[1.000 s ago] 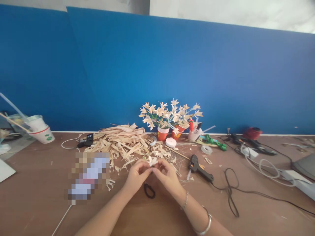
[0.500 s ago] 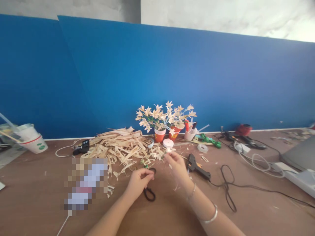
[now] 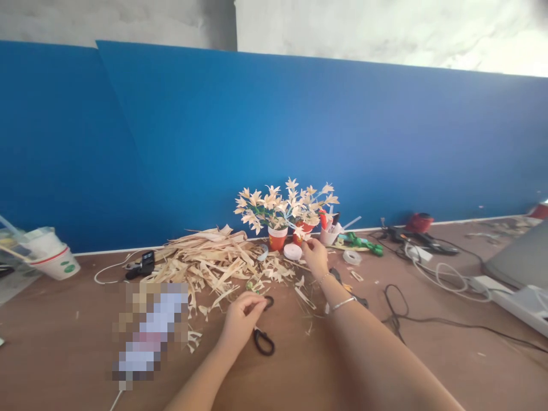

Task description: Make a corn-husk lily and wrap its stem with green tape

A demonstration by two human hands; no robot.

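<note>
Hands apart on the wooden table (image 3: 64,342), each at its own small thing.

The left hand (image 3: 242,314) rests with fingertips pinched together over the black scissors (image 3: 262,337), which lie touching it at its 4 o'clock. The right hand (image 3: 315,254) is stretched far forward, fingers pinching a small pale flower (image 3: 302,233) at its 11 o'clock, just beside the red cups (image 3: 277,238) and white tape roll (image 3: 293,252).
</note>
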